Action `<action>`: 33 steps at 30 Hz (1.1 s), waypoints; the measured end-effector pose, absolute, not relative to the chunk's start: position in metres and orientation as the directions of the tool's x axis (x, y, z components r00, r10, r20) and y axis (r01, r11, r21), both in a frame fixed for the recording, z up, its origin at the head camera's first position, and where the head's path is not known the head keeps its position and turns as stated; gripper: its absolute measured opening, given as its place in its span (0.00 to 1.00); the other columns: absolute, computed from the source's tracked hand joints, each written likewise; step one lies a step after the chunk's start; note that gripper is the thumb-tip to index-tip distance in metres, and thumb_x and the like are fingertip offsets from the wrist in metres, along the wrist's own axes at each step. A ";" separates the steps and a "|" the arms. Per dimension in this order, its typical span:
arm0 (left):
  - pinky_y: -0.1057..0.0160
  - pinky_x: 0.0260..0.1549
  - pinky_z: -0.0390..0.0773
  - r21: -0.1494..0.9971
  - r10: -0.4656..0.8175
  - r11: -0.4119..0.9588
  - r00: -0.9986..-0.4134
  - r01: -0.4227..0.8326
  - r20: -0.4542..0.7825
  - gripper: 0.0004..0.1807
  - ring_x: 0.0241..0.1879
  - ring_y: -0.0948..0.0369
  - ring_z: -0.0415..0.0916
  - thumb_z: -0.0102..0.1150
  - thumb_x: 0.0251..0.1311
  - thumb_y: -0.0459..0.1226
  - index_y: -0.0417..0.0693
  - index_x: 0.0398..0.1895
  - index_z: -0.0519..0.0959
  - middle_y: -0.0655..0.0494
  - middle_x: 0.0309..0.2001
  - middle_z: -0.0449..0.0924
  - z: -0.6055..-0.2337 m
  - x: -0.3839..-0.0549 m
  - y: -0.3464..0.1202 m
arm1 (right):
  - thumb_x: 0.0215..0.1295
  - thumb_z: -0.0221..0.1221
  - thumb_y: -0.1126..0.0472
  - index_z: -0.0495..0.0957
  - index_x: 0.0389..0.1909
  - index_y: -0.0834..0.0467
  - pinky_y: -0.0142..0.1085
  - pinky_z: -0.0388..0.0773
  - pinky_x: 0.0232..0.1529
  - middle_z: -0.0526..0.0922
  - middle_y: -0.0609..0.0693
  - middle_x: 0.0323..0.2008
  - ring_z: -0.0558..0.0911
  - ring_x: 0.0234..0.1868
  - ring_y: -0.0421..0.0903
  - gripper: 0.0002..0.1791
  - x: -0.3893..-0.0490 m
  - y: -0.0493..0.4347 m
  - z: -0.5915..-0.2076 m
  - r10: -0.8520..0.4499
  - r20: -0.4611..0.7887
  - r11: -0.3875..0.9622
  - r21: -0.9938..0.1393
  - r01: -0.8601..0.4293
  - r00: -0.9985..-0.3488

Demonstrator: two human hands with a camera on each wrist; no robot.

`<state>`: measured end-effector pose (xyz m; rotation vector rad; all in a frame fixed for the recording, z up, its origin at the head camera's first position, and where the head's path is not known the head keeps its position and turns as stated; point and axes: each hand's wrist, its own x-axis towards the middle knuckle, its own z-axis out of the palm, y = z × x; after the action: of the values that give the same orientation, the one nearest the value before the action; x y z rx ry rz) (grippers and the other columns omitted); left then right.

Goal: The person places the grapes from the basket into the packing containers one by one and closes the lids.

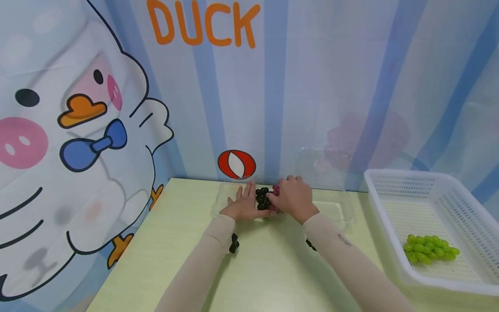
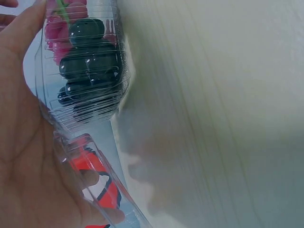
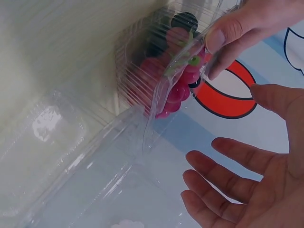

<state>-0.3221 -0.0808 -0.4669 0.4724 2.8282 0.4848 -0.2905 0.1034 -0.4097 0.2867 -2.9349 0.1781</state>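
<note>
A clear plastic clamshell box [image 2: 124, 76] holds dark grapes [image 2: 90, 66] and pink-red grapes [image 3: 175, 95] with a green stem. My left hand [image 1: 243, 207] lies against its left side, fingers straight and spread by the open lid [image 2: 121, 187], with the thumb reaching along the box's near side. In the right wrist view, that thumb's tip is at the box's rim beside the grapes. Above the right part of the box is my right hand [image 1: 294, 197]; its fingers [image 3: 228, 180] show spread and loosely bent, with nothing held between them.
A second clear clamshell box [image 1: 333, 212] stands to the right, its lid [image 1: 321, 167] raised against the printed backdrop [image 1: 241, 95]. At the far right, a white plastic basket [image 1: 376, 216] contains a bunch of green grapes [image 1: 429, 249]. The pale table [image 1: 269, 268] ends at the backdrop.
</note>
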 end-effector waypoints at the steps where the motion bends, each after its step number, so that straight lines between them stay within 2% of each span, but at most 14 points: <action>1: 0.22 0.66 0.45 0.357 0.350 0.894 -0.921 0.273 -0.172 0.73 0.80 0.38 0.32 0.52 0.49 0.80 0.45 0.83 0.33 0.50 0.83 0.28 -0.467 -0.322 -0.081 | 0.66 0.59 0.36 0.84 0.44 0.58 0.54 0.85 0.41 0.84 0.59 0.43 0.81 0.47 0.59 0.28 -0.290 0.104 -0.409 -0.182 0.198 0.974 -0.099 -0.205 -0.963; 9: 0.22 0.66 0.46 0.356 0.346 0.895 -0.922 0.270 -0.170 0.72 0.80 0.39 0.32 0.52 0.49 0.79 0.45 0.83 0.34 0.50 0.83 0.28 -0.468 -0.322 -0.080 | 0.68 0.57 0.34 0.82 0.57 0.59 0.57 0.83 0.47 0.84 0.62 0.53 0.81 0.54 0.62 0.34 -0.286 0.113 -0.401 -0.188 0.171 0.975 -0.082 -0.205 -0.967; 20: 0.22 0.66 0.46 0.351 0.351 0.895 -0.921 0.277 -0.168 0.72 0.80 0.38 0.32 0.52 0.49 0.79 0.45 0.83 0.34 0.49 0.83 0.29 -0.467 -0.320 -0.080 | 0.67 0.57 0.34 0.81 0.59 0.60 0.57 0.82 0.49 0.83 0.62 0.56 0.79 0.57 0.63 0.36 -0.285 0.123 -0.395 -0.170 0.173 0.978 -0.093 -0.188 -0.970; 33: 0.22 0.67 0.42 0.367 0.337 0.895 -0.923 0.253 -0.185 0.71 0.81 0.40 0.30 0.54 0.51 0.77 0.47 0.83 0.33 0.51 0.83 0.27 -0.465 -0.320 -0.080 | 0.66 0.58 0.34 0.82 0.57 0.61 0.57 0.84 0.43 0.84 0.62 0.51 0.81 0.53 0.62 0.35 -0.281 0.137 -0.385 -0.164 0.180 0.978 -0.102 -0.184 -0.970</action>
<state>-0.3196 -0.0796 -0.4654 0.4458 2.8169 0.4981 -0.2813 0.1374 -0.3847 0.2615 -2.9535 0.1765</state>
